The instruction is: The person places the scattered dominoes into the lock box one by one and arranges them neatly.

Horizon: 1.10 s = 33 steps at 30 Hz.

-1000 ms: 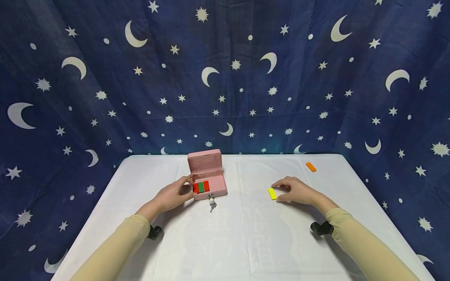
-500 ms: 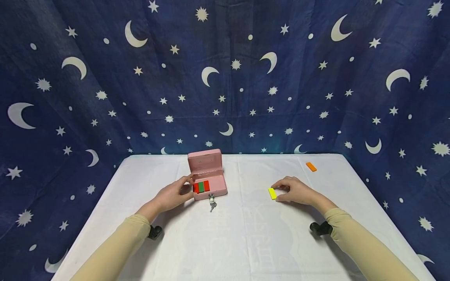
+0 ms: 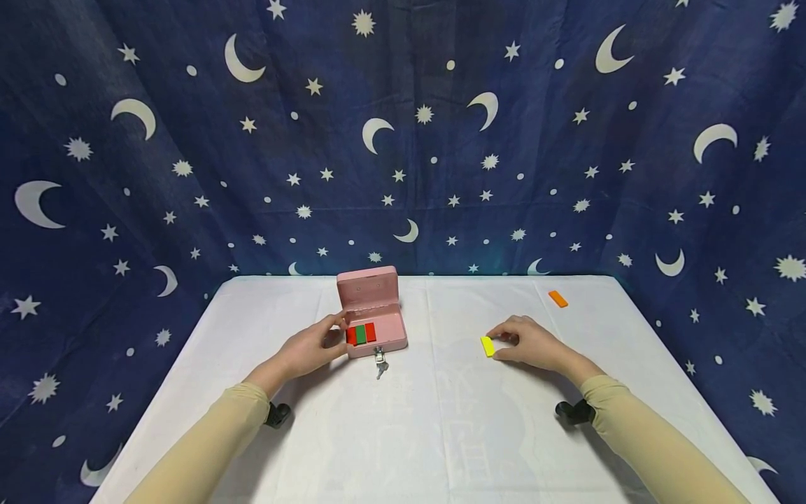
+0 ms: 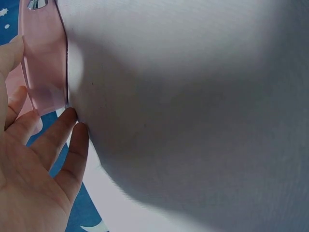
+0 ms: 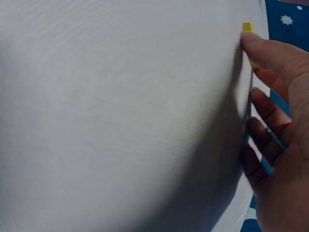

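Observation:
A pink metal cash box (image 3: 393, 325) stands with its lid raised, left of centre in the head view. My left hand (image 3: 307, 352) holds it by its left end, thumb at the front corner and index finger farther back; in the left wrist view the other fingers spread beside the box wall (image 4: 46, 67). Inside lie a red tile (image 3: 350, 337), a green tile (image 3: 361, 334) and another red tile (image 3: 371, 332), side by side. On the right, my right hand (image 3: 532, 344) pinches a small yellow tile (image 3: 488, 346) between thumb and index finger, close over the white cloth.
An orange tile (image 3: 557, 299) lies at the back right of the white-covered table (image 3: 441, 434). Keys (image 3: 381, 369) hang from the lock at the box's front. A dark blue curtain (image 3: 340, 231) with moons and stars surrounds the back and sides.

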### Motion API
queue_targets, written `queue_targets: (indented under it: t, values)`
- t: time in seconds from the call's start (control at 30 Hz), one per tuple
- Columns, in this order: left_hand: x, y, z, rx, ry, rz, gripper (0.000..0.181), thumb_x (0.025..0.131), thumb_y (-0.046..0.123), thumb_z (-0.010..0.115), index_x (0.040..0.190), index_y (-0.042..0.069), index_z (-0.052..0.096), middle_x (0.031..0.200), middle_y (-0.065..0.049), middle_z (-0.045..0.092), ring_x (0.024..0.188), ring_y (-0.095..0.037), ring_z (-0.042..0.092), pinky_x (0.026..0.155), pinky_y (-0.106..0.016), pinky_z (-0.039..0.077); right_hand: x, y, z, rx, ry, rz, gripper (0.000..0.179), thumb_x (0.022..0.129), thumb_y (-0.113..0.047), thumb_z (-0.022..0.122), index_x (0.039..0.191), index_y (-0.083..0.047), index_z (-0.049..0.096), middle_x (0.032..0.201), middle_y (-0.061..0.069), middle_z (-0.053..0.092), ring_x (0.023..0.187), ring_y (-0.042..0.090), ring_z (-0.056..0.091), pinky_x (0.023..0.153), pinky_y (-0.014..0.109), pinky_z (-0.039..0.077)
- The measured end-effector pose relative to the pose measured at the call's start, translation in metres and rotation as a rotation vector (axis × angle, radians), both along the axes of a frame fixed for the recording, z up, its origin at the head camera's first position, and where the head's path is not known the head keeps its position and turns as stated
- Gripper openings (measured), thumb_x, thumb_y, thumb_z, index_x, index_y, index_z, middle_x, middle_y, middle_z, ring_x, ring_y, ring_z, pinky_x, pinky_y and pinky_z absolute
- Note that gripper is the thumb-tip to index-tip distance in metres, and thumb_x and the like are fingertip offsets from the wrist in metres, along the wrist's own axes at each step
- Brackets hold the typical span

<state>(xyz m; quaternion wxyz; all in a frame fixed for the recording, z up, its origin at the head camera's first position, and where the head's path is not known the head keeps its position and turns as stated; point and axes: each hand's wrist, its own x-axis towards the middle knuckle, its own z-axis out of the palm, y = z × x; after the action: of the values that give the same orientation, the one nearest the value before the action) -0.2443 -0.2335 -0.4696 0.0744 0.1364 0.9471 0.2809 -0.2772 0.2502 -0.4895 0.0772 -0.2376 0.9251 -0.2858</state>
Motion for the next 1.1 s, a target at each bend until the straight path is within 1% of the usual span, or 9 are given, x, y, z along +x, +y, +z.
queue_targets:
  t: [0.13,0.3,0.43,0.53,0.57,0.73,0.8,0.9,1.1]
  values:
    - [0.000,0.000,0.001,-0.003,0.000,0.005,0.037,0.096,0.042,0.068,0.124,0.022,0.055,0.163,-0.001,0.035,0.134,-0.027,0.054,0.106,-0.055,0.043,0.001,-0.004,-0.001,0.040,0.095,0.028,0.037,0.084,-0.034,0.085,0.115,-0.019,0.073,0.090,-0.009,0.059,0.087,0.013,0.049,0.076,0.032,0.044]
    - [0.000,-0.001,0.002,-0.006,-0.003,0.008,0.039,0.095,0.043,0.068,0.124,0.022,0.055,0.162,-0.002,0.036,0.133,-0.028,0.054,0.105,-0.056,0.043,-0.004,-0.015,0.000,0.065,0.149,0.032,0.037,0.082,-0.035,0.085,0.113,-0.018,0.072,0.084,-0.010,0.056,0.082,0.013,0.046,0.072,0.031,0.041]
    - [0.000,-0.001,0.002,-0.002,-0.015,0.011,0.039,0.095,0.044,0.068,0.125,0.021,0.055,0.163,0.000,0.034,0.134,-0.028,0.053,0.107,-0.057,0.042,-0.014,-0.032,0.005,0.063,0.171,0.026,0.037,0.084,-0.034,0.084,0.116,-0.018,0.072,0.082,-0.011,0.054,0.081,0.013,0.045,0.072,0.032,0.041]
    - [0.000,-0.002,0.001,-0.001,-0.015,0.012,0.039,0.095,0.043,0.068,0.125,0.021,0.055,0.164,0.001,0.034,0.135,-0.028,0.052,0.108,-0.057,0.041,-0.021,-0.050,0.015,0.056,0.171,0.029,0.038,0.085,-0.034,0.082,0.118,-0.018,0.072,0.082,-0.011,0.054,0.081,0.014,0.045,0.072,0.034,0.040]
    - [0.000,-0.002,0.001,-0.002,-0.013,0.011,0.039,0.095,0.043,0.068,0.125,0.021,0.055,0.164,0.000,0.034,0.135,-0.028,0.052,0.108,-0.057,0.041,-0.023,-0.056,0.018,0.054,0.175,0.035,0.038,0.086,-0.034,0.081,0.119,-0.019,0.071,0.082,-0.010,0.053,0.081,0.014,0.045,0.078,0.036,0.043]
    - [-0.001,-0.001,-0.001,0.001,-0.019,0.015,0.040,0.095,0.046,0.069,0.124,0.022,0.054,0.163,0.002,0.034,0.135,-0.027,0.053,0.108,-0.056,0.041,-0.030,-0.089,0.031,0.052,0.188,0.061,0.040,0.085,-0.037,0.081,0.120,-0.020,0.071,0.084,-0.004,0.055,0.080,0.015,0.044,0.081,0.039,0.040]
    - [-0.001,-0.001,-0.002,0.001,-0.020,0.018,0.041,0.094,0.047,0.069,0.124,0.023,0.054,0.163,0.003,0.034,0.134,-0.026,0.053,0.108,-0.055,0.041,-0.032,-0.101,0.034,0.063,0.196,0.068,0.040,0.085,-0.037,0.081,0.120,-0.020,0.072,0.084,-0.001,0.057,0.081,0.015,0.044,0.075,0.037,0.037]
    - [-0.001,-0.002,-0.001,-0.002,-0.010,0.012,0.041,0.094,0.046,0.069,0.125,0.022,0.055,0.163,0.003,0.033,0.135,-0.026,0.053,0.108,-0.055,0.042,-0.036,-0.117,0.035,0.071,0.202,0.080,0.040,0.085,-0.036,0.081,0.120,-0.020,0.072,0.085,0.002,0.059,0.081,0.015,0.044,0.076,0.035,0.036]
    - [-0.001,-0.001,0.001,-0.008,-0.009,0.003,0.043,0.095,0.046,0.069,0.127,0.020,0.055,0.164,0.003,0.032,0.135,-0.027,0.052,0.108,-0.056,0.041,-0.041,-0.151,0.035,0.079,0.205,0.094,0.040,0.085,-0.039,0.080,0.120,-0.022,0.072,0.082,-0.004,0.056,0.083,0.015,0.045,0.077,0.035,0.038]
